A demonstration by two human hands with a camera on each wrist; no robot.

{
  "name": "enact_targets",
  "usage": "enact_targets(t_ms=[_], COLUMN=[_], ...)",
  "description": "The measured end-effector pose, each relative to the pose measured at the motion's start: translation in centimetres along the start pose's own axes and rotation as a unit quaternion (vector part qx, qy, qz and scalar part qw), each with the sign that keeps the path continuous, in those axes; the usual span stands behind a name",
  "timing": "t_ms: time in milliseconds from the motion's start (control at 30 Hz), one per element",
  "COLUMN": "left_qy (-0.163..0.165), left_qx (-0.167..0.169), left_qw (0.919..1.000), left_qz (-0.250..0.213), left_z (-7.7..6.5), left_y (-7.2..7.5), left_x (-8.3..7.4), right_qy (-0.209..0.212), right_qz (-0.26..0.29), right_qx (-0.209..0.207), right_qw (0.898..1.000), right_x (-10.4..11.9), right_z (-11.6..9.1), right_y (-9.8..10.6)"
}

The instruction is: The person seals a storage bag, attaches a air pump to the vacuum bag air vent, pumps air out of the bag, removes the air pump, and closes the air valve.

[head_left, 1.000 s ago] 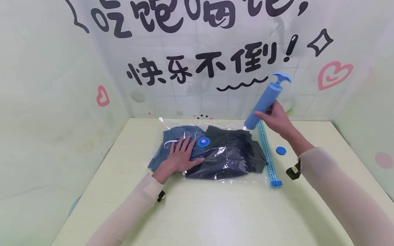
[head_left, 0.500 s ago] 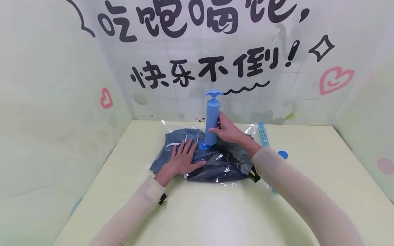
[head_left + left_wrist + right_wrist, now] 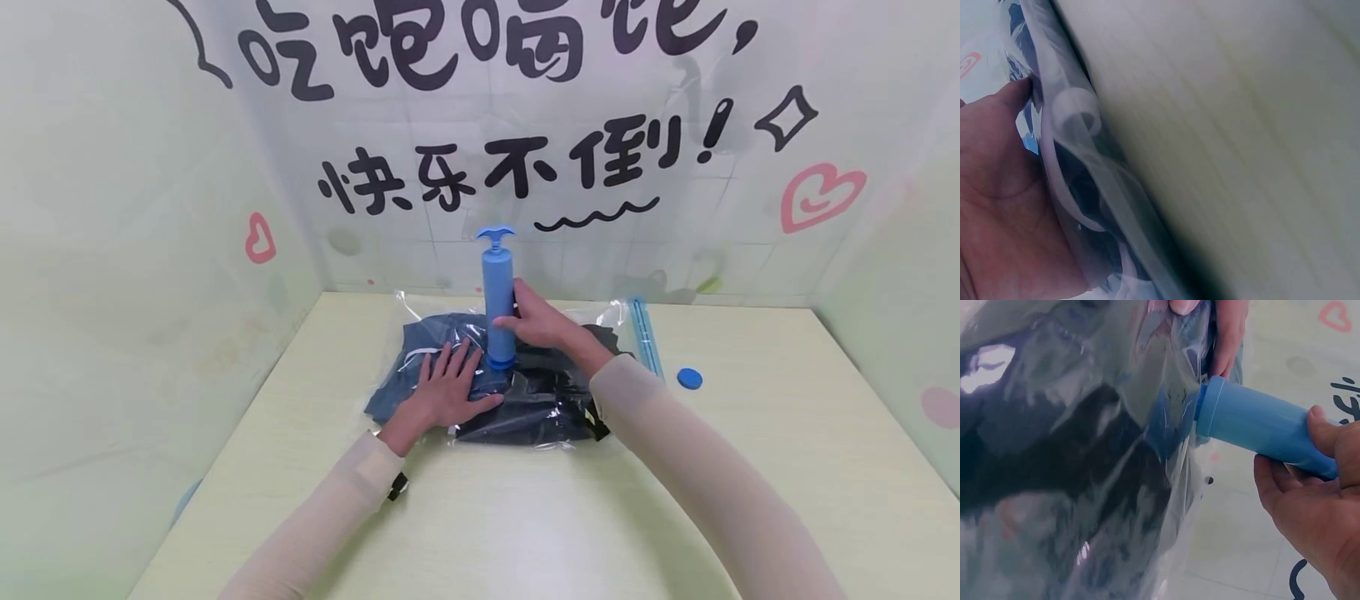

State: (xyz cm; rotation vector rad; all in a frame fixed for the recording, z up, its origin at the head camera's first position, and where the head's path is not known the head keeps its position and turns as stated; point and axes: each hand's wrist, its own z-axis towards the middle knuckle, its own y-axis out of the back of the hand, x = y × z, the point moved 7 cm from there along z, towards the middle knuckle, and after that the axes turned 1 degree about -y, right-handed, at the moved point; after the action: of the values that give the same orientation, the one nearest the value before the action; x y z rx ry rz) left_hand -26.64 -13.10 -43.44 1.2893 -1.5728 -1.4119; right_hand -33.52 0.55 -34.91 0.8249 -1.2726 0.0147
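A clear vacuum storage bag with dark folded clothes and a blue garment inside lies flat on the table. My left hand rests on it with fingers spread. In my right hand I grip a blue hand pump by its barrel. The pump stands upright, its lower end on the bag's blue valve, which it mostly covers. The right wrist view shows fingers and thumb curled round the pump barrel. In the left wrist view my palm lies against the bag.
A round blue cap lies on the table to the right of the bag. The bag's teal zip edge runs along its right side, partly behind my right sleeve. A printed wall sheet stands behind the table.
The pump has moved left and down in my right hand, from above the bag's right end onto the valve. It was tilted and is upright now. My left hand has stayed on the bag.
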Motion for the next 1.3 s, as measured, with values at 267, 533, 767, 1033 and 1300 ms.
enact_targets(t_ms=[267,533,767,1033,1300], left_qy=[-0.003,0.000,-0.005,-0.012,-0.009], left_qx=[-0.007,0.005,0.008,0.002,0.010], left_qw=[1.0000,1.0000,0.9999,0.9998,0.9998], left_qz=[-0.002,-0.008,-0.013,-0.018,-0.017], left_z=[0.0,-0.1,-0.2,-0.2,-0.3], left_y=[0.0,0.2,0.2,0.3,0.2], left_x=[-0.1,0.1,0.1,-0.1,0.0], right_qy=[-0.010,-0.018,-0.025,-0.051,-0.006], right_qz=[-0.015,-0.026,-0.087,-0.129,0.028], right_qx=[0.034,-0.015,-0.070,-0.148,-0.105], right_qw=[0.999,0.999,0.993,0.979,0.994], right_x=[-0.2,-1.0,-0.8,-1.5,-1.3], right_z=[0.3,0.3,0.4,0.1,0.9], right_y=[-0.4,-0.5,-1.3,-0.8,-0.8])
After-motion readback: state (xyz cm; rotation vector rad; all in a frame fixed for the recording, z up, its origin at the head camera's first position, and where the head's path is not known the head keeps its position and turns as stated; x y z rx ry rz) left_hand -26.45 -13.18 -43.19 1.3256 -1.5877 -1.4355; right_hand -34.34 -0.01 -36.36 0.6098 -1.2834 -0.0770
